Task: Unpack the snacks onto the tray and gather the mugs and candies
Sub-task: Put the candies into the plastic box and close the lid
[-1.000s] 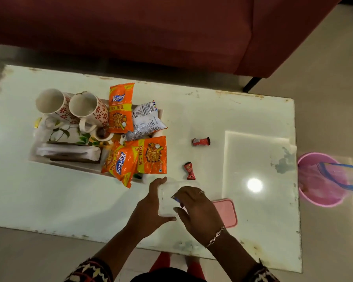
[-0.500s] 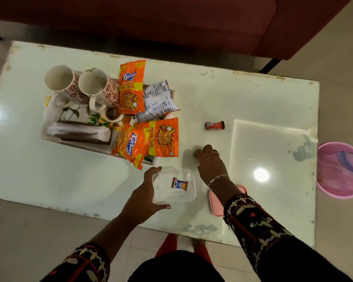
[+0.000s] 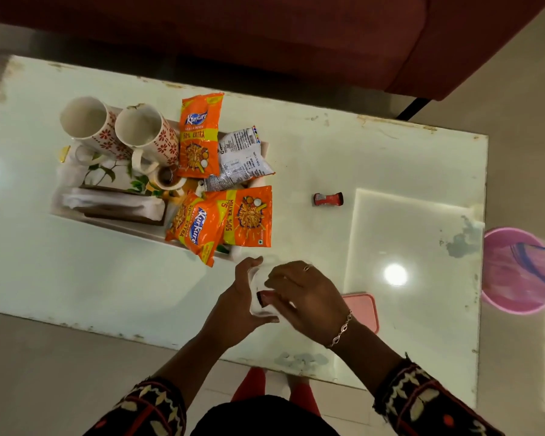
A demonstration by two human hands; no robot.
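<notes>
A white tray (image 3: 114, 227) at the table's left holds two white mugs with red flowers (image 3: 87, 122) (image 3: 143, 132), three orange snack packets (image 3: 199, 136) (image 3: 195, 229) (image 3: 250, 217) and a silver packet (image 3: 239, 158). Near the front edge, my left hand (image 3: 233, 306) grips a clear plastic container (image 3: 255, 306) from its left side. My right hand (image 3: 309, 297) hovers over the container, its fingertips pinching a red candy (image 3: 262, 298) inside the container's opening. A second red candy (image 3: 328, 199) lies alone on the table, to the right of the tray.
A pink lid (image 3: 364, 309) lies flat just right of my right wrist. A small cup (image 3: 167, 177) and a folded white cloth (image 3: 114, 202) sit in the tray. A pink bucket (image 3: 513, 272) stands on the floor past the table's right edge. A red sofa (image 3: 265, 33) runs behind.
My right hand picked the nearer red candy off the table and brought it back over the container. My left hand has kept hold of the container.
</notes>
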